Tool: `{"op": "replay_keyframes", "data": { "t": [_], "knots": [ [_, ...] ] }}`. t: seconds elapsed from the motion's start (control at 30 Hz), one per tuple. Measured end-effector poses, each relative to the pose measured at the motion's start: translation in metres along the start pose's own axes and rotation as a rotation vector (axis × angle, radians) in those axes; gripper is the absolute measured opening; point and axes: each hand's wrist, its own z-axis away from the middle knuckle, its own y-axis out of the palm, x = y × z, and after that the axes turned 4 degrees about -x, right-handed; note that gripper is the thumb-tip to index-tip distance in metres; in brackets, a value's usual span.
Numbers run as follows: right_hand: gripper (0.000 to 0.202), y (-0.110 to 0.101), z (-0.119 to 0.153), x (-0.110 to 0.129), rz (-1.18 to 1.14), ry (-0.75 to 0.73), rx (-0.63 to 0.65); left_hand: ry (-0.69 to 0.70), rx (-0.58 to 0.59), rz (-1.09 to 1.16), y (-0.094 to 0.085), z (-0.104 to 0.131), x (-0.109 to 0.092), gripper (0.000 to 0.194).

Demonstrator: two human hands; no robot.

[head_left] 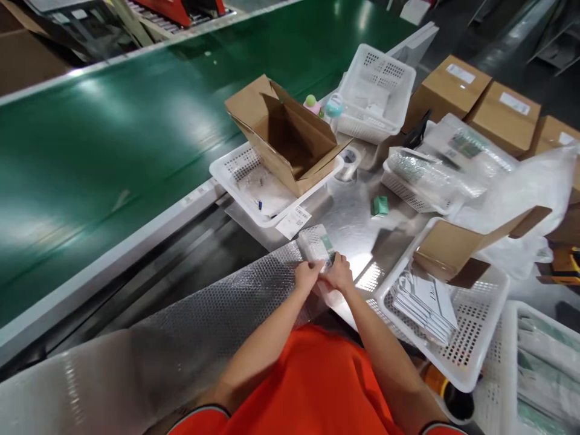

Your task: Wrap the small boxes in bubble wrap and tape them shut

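Both hands are at a small bubble-wrapped package [316,240] at the near edge of the metal table. My left hand [308,277] is closed, its fingers pinching the bubble wrap at the package's near end. Close beside it, my right hand [339,273] curls around the right side of the package, where a green and white part shows through the plastic. A long sheet of bubble wrap [235,296] runs from there to the lower left. Just beyond the package lies a white printed slip [293,222].
An open cardboard box [290,142] rests on a white basket [217,169] ahead. Right of it are a tape roll [348,163] and a small green box [380,205]. Another basket [480,362] holds white Dior bags [428,305]. A green conveyor belt [113,157] passes on the left.
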Motion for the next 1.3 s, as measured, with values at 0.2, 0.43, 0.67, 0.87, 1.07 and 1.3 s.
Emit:
{"op": "replay_keyframes", "data": {
  "t": [0.2, 0.43, 0.67, 0.87, 1.07, 1.3],
  "knots": [
    [0.094, -0.025, -0.029, -0.036, 0.140, -0.013, -0.016, 0.031, -0.002, 0.005, 0.066, -0.006, -0.017, 0.028],
    [0.105, -0.022, -0.040, -0.045, 0.047, 0.015, 0.014, 0.187, -0.037, -0.116, 0.043, 0.005, -0.011, 0.045],
    [0.105, -0.034, -0.044, -0.050, 0.050, -0.007, 0.049, 0.510, -0.046, -0.886, 0.015, -0.002, 0.007, 0.073],
    [0.107, -0.029, -0.038, -0.027, 0.187, 0.024, -0.024, 0.522, -0.032, -0.944, 0.014, -0.010, 0.011, 0.075],
    [0.109, -0.027, -0.039, -0.026, 0.228, -0.002, -0.007, 0.536, -0.047, -0.911, 0.010, -0.012, 0.011, 0.074],
    [0.108, -0.019, -0.028, -0.014, 0.288, -0.024, -0.117, 0.519, -0.125, -0.642, 0.017, 0.005, -0.003, 0.056]
  ]
}}
